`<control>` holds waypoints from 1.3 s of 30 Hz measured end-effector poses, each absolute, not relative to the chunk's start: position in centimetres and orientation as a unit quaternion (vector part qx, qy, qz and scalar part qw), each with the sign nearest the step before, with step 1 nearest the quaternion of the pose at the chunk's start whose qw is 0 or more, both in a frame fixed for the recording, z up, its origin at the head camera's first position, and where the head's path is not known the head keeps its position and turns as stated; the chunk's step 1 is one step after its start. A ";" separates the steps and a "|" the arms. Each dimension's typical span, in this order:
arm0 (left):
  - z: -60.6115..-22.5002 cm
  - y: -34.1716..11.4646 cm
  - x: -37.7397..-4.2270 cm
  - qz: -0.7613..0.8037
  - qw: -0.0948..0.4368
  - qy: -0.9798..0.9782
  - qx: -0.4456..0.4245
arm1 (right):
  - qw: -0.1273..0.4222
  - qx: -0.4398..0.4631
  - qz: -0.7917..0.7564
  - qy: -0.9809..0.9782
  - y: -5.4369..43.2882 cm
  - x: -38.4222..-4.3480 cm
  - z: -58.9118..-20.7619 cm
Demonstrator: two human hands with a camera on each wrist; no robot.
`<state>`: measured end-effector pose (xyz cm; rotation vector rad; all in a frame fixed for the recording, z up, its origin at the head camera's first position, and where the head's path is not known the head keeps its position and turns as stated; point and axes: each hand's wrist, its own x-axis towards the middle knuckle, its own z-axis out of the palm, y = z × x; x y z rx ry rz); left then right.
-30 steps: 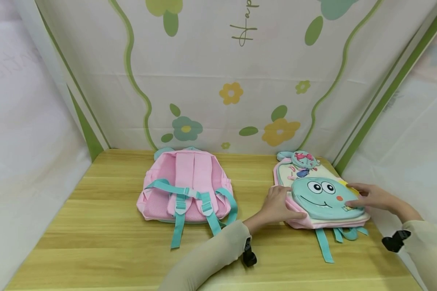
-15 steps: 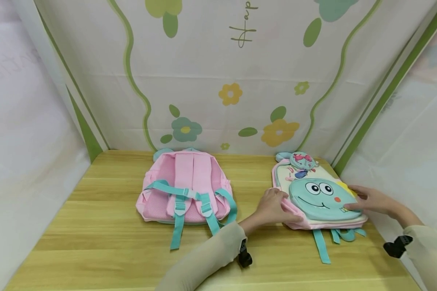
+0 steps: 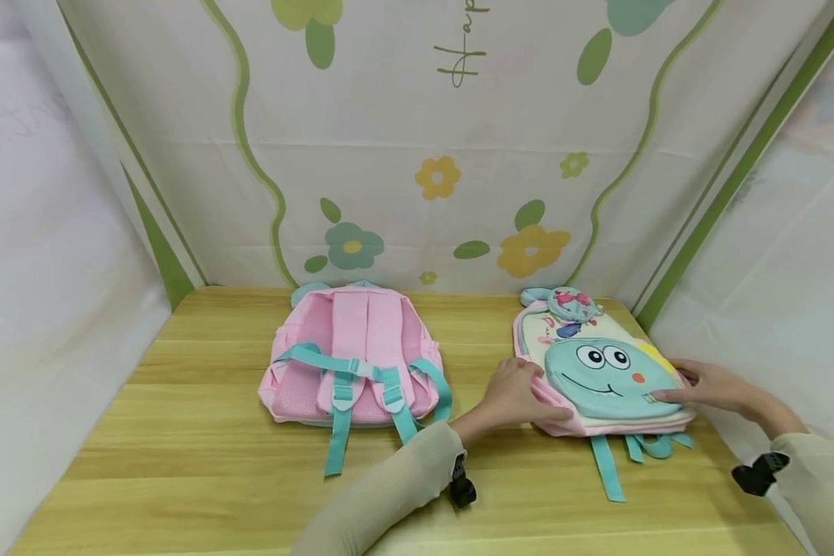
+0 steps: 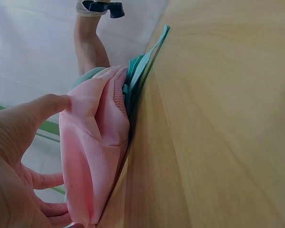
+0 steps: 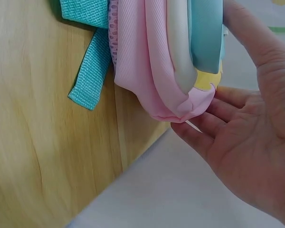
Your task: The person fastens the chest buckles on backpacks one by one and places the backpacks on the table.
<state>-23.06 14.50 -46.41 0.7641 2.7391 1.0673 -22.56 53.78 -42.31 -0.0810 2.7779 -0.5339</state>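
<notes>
A child's backpack lies face up at the right of the table, its mint front pocket bearing a smiling face. At its left side my left hand rests spread, thumb and fingertips against the pink side panel. My right hand is at the opposite side, with its thumb over the front pocket. In the right wrist view the fingertips of that hand touch the pink corner beside a yellow patch. Mint straps stick out from under the lower edge.
Left of it, a second pink backpack lies with its back panel and mint straps upward. Both are on a wood-grain table. A flower-printed cloth hangs behind, and pale cloth walls flank the table.
The smiling-face backpack has shifted slightly left, with both hands staying at its sides. My right thumb has slid toward the pocket's right part. The other backpack stays put.
</notes>
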 end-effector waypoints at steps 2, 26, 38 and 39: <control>-46.3 14.2 -23.0 0.351 0.052 0.902 0.247 | 0.156 -0.032 -0.189 0.969 53.6 -22.7 -42.3; -45.8 12.6 -22.8 0.339 0.051 0.908 0.242 | 0.192 -0.084 -0.276 0.938 53.1 -22.0 -42.0; -45.9 12.6 -22.9 0.342 0.051 0.907 0.242 | 0.161 -0.087 -0.312 0.932 53.6 -21.8 -41.3; -45.9 12.6 -22.9 0.342 0.051 0.906 0.242 | 0.155 -0.093 -0.317 0.931 53.5 -21.8 -41.1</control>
